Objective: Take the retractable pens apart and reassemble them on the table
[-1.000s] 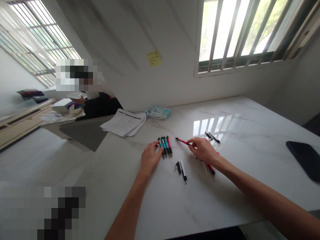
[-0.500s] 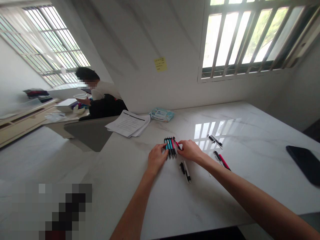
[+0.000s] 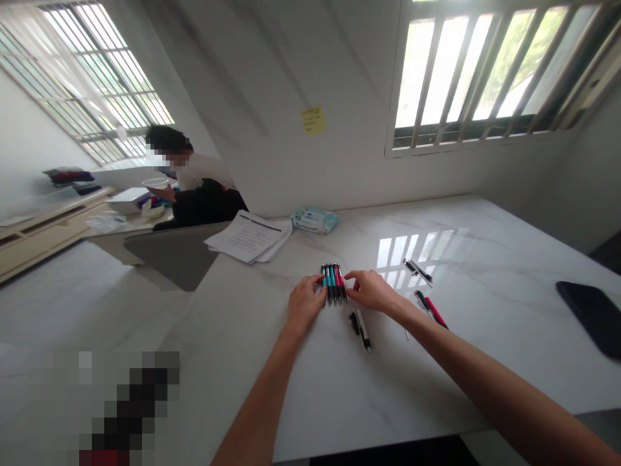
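A row of several pens (image 3: 334, 283), teal on the left and red on the right, lies side by side on the white marbled table (image 3: 485, 362). My left hand (image 3: 305, 299) rests against the row's left side, thumb and index finger apart. At the opposite side my right hand (image 3: 369, 290) has its thumb and index finger apart, the tips at the outermost red pen. Just nearer to me lie a white-and-black pen (image 3: 361, 329) and a small black piece (image 3: 354, 323) beside it.
Right of my hands lie grey-black pen parts (image 3: 418, 270) and a red pen piece (image 3: 435, 312) with a black one. A dark phone (image 3: 589, 318) is at the right. Papers (image 3: 250, 238) and a wipes packet (image 3: 314, 220) lie at the back; a person (image 3: 204, 184) sits beyond.
The red pen by my right hand was tilted and apart from the row; now it lies straight alongside the others. My right fingers have loosened from around it.
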`<state>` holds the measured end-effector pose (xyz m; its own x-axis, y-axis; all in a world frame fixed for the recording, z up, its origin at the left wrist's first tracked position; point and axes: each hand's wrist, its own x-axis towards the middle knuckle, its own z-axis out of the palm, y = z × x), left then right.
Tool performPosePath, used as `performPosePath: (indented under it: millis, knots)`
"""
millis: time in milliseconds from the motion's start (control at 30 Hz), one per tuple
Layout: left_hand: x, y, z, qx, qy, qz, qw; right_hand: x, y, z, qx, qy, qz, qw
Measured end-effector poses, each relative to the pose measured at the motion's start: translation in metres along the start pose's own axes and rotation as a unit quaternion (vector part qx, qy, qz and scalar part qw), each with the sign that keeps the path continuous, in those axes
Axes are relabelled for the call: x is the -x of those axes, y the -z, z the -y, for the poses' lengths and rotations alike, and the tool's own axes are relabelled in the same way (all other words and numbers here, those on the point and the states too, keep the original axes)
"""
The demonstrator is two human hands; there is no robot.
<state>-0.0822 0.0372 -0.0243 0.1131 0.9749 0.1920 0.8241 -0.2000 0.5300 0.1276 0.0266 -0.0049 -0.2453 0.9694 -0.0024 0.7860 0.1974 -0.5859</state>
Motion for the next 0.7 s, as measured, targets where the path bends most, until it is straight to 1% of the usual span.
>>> performPosePath:
  millis: [67,233,300,367,467,600,700]
  knots:
    - [0.0,0.001,-0.001,0.003,0.001,-0.002,1.0,0.005,0.005,-0.003,-0.012,0.033,0.002,0.999]
    - [0.001,0.001,-0.003,0.004,0.0,-0.008,1.0,0.024,0.023,-0.013,-0.046,0.177,0.029,0.983]
    - [0.002,0.0,-0.003,0.003,0.0,-0.009,1.0,0.033,0.027,-0.016,-0.056,0.205,0.032,0.977]
    - [0.002,0.0,-0.004,0.008,-0.002,-0.011,1.0,0.042,0.025,-0.018,-0.073,0.213,0.032,0.974]
    - [0.002,0.001,-0.007,0.023,-0.005,-0.02,1.0,0.052,0.017,-0.017,-0.099,0.207,0.037,0.972]
    - [0.003,0.003,-0.011,0.037,-0.011,-0.039,0.999,0.059,0.009,-0.014,-0.077,0.199,0.071,0.974]
    - [0.003,0.005,-0.014,0.047,-0.021,-0.05,0.997,0.059,0.008,-0.012,-0.056,0.199,0.075,0.976]
